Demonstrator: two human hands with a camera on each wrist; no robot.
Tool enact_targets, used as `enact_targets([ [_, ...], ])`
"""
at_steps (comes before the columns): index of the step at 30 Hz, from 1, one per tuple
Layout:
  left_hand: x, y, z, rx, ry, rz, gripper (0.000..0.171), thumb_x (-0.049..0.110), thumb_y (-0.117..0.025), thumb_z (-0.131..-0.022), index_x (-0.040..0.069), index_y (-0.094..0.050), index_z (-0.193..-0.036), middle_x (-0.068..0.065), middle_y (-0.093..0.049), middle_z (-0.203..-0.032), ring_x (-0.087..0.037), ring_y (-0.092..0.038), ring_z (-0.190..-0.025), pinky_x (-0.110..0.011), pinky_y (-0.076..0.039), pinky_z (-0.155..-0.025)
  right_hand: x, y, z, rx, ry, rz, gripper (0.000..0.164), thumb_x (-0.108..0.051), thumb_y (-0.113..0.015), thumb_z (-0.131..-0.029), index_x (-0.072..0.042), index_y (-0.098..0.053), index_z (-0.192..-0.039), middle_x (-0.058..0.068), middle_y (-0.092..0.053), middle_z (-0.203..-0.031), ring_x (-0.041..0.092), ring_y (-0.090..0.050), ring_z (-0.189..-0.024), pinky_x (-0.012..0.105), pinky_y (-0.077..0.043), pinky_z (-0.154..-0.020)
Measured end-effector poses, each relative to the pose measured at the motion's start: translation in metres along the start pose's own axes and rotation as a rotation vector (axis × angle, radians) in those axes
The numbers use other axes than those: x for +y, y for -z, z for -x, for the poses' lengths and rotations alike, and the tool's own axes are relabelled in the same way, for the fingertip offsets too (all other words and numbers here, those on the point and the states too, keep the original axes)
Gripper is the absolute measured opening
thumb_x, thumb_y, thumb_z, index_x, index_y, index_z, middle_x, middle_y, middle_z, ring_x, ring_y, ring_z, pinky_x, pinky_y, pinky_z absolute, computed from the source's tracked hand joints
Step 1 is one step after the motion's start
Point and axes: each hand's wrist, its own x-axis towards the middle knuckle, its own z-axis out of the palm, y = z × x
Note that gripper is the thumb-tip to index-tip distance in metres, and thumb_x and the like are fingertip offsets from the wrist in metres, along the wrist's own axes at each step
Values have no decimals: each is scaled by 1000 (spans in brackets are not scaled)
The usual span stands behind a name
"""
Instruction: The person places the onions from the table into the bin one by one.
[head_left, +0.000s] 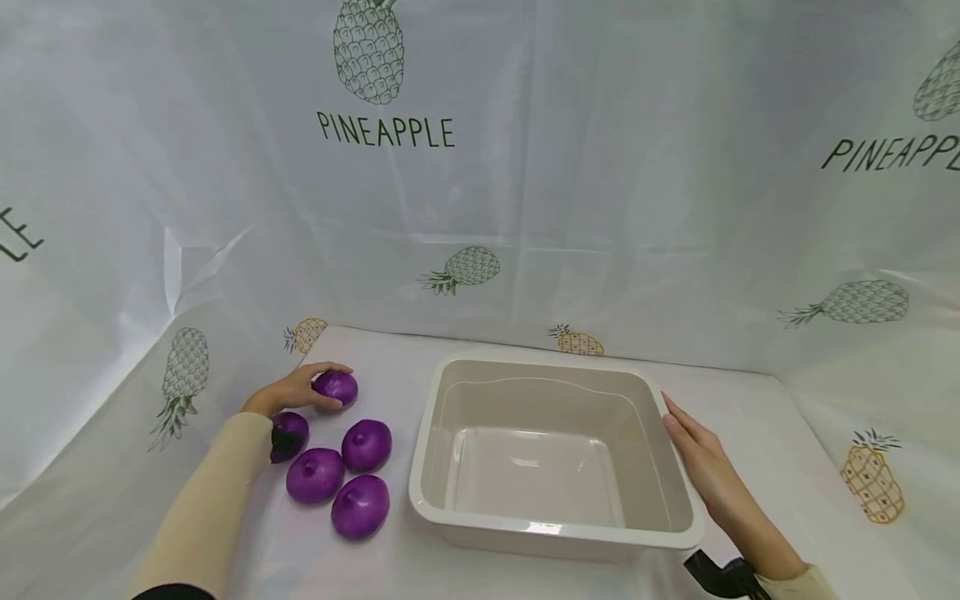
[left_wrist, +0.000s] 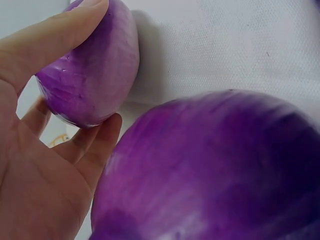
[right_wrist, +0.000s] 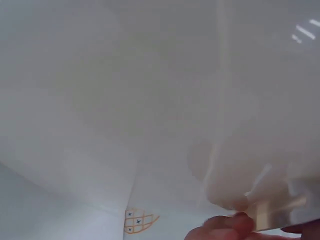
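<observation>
My left hand (head_left: 296, 389) grips a purple onion (head_left: 339, 387) at the far left of the table. In the left wrist view the thumb lies across one side of this onion (left_wrist: 100, 75) and fingertips touch its other side. Several more purple onions lie nearer to me; one onion (head_left: 288, 435) sits just below the hand, partly hidden by the wrist gear. To their right stands a cream plastic basin (head_left: 558, 522) with nothing in it. My right hand (head_left: 703, 462) holds the basin's right rim, with fingertips at the edge in the right wrist view.
The other loose onions are a back-right onion (head_left: 367, 445), a left onion (head_left: 315, 476) and a front onion (head_left: 360, 507), close together left of the basin. A white table cover (head_left: 405, 350) lies under everything. A pineapple-print sheet (head_left: 600, 192) hangs behind and at both sides.
</observation>
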Motion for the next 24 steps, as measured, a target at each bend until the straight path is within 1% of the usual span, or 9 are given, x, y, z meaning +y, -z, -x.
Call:
enact_targets([
  [2,-1,0,0,3,-5,10,64,13,-80,-86,-3,-49,-140,-33,-41,-145,-54,-41,-129,-67,-35,-104,-1,0,1,17,19,6,56,-31,-35,-110,0,-24,-156,26,-28,-156,0,-44,-127,8,-45,-82],
  [4,-2,0,0,6,-3,12,64,13,-80,-86,-3,-49,-140,-32,-42,-145,-54,-41,-129,-67,-35,-104,-2,0,1,33,40,2,55,-28,-37,-110,3,-27,-154,28,-32,-153,-14,-44,-113,10,-48,-80],
  [7,-4,2,2,13,6,5,64,15,-80,-86,-1,-50,-139,-31,-42,-145,-54,-40,-130,-67,-34,-105,-6,-1,1,49,41,-28,53,-24,-39,-110,6,-29,-152,30,-35,-150,-14,-49,-106,13,-51,-78],
  [10,-1,5,5,14,6,-11,62,16,-80,-86,0,-52,-139,-31,-43,-144,-53,-42,-128,-67,-34,-104,-9,-4,1,60,41,-37,53,-22,-39,-110,9,-29,-151,31,-35,-149,-13,-51,-105,12,-51,-78],
  [14,5,10,8,14,-18,-18,62,17,-80,-86,0,-53,-138,-29,-45,-143,-51,-45,-127,-66,-36,-103,-10,-7,2,84,69,-7,52,-21,-38,-110,11,-31,-149,33,-37,-148,-15,-48,-106,9,-48,-79],
  [16,8,13,9,17,-26,-18,62,18,-80,-86,1,-53,-139,-28,-46,-144,-50,-44,-128,-66,-35,-104,-10,-8,2,96,85,16,51,-21,-38,-110,12,-32,-149,33,-38,-147,-16,-47,-107,7,-47,-79],
  [19,12,19,10,16,-60,-9,61,17,-80,-86,1,-53,-139,-27,-47,-144,-49,-43,-130,-68,-33,-105,-10,-8,2,111,96,47,51,-21,-39,-110,12,-33,-148,33,-38,-147,-17,-44,-108,5,-45,-79],
  [22,17,23,9,7,-113,10,61,14,-81,-84,0,-55,-137,-25,-48,-144,-48,-43,-131,-69,-29,-107,-9,-8,1,119,93,74,51,-21,-39,-110,12,-34,-148,33,-39,-147,-17,-44,-107,5,-45,-78],
  [24,22,26,7,-5,-152,14,60,14,-81,-84,0,-55,-136,-25,-49,-144,-47,-44,-130,-69,-30,-106,-9,-7,1,120,90,84,51,-21,-40,-110,11,-34,-148,33,-40,-146,-17,-46,-105,6,-46,-77],
])
